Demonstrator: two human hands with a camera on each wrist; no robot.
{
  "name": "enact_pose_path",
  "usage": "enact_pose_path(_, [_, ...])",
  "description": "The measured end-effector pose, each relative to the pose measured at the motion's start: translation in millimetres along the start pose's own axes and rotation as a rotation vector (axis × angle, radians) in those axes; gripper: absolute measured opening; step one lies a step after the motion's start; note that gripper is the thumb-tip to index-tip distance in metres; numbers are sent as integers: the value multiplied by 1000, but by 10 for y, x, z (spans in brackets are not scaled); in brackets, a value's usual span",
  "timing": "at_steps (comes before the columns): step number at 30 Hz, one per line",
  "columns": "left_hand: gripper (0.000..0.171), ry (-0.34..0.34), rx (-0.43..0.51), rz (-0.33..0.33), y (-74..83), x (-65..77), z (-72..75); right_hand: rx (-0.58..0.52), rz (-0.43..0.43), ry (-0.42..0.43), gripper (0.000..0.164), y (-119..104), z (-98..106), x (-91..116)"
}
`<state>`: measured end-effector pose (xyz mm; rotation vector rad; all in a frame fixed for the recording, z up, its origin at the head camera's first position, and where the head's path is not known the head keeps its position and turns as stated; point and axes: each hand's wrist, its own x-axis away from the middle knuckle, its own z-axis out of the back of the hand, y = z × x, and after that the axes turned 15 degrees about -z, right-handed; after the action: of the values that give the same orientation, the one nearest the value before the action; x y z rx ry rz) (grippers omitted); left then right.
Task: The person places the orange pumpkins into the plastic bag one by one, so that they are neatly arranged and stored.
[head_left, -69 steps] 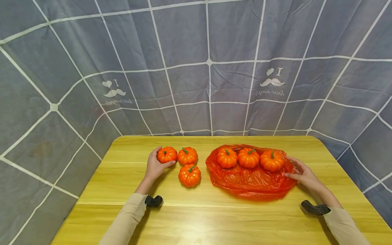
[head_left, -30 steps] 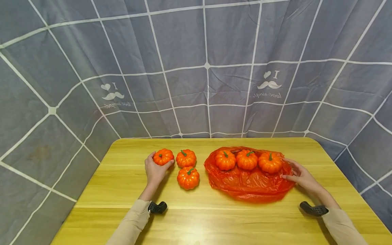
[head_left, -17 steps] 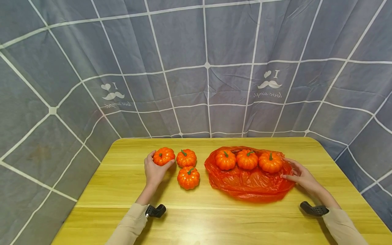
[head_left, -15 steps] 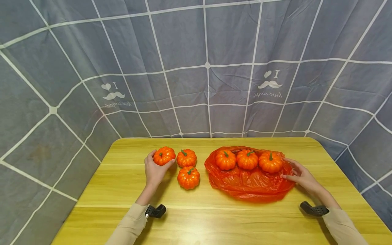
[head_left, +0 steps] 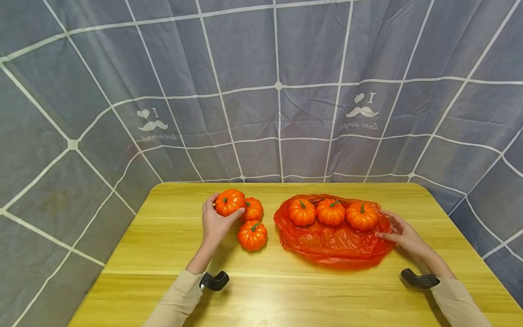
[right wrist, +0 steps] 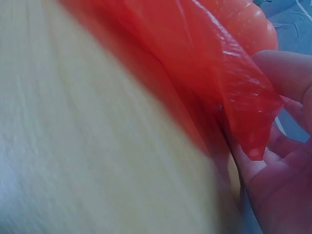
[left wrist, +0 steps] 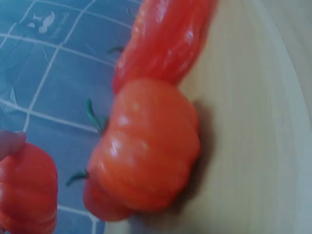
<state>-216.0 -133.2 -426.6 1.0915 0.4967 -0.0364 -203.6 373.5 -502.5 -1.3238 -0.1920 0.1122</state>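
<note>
My left hand (head_left: 215, 225) grips a small orange pumpkin (head_left: 230, 202), raised above the table. In the left wrist view the held pumpkin (left wrist: 27, 190) shows at the left edge, a fingertip on its top. Close by on the table are a pumpkin (head_left: 255, 210), partly covered by the held one, and a nearer pumpkin (head_left: 252, 236). At the right my right hand (head_left: 404, 234) pinches the edge of a red plastic bag (head_left: 333, 247). Three pumpkins (head_left: 331, 211) sit in a row at the bag's far side; whether inside it or on top, I cannot tell.
The wooden table (head_left: 278, 299) reaches back to a grey curtain (head_left: 245, 113) with white lines, which also hangs at both sides. Each wrist carries a black camera mount (head_left: 214, 280).
My left hand has lifted its pumpkin off the table and moved slightly right, so it now overlaps the pumpkin beside it. My right hand stays at the bag's edge.
</note>
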Motion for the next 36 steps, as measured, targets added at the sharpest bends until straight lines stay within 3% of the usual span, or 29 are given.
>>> enact_pose_path(14, [84,-87,74,-59,385,103,-311,-10,-8,-9,63,-8,6,12])
enact_pose_path(36, [85,-265,170,-151,696,387,-932,-12,3,-32,60,16,24,-24])
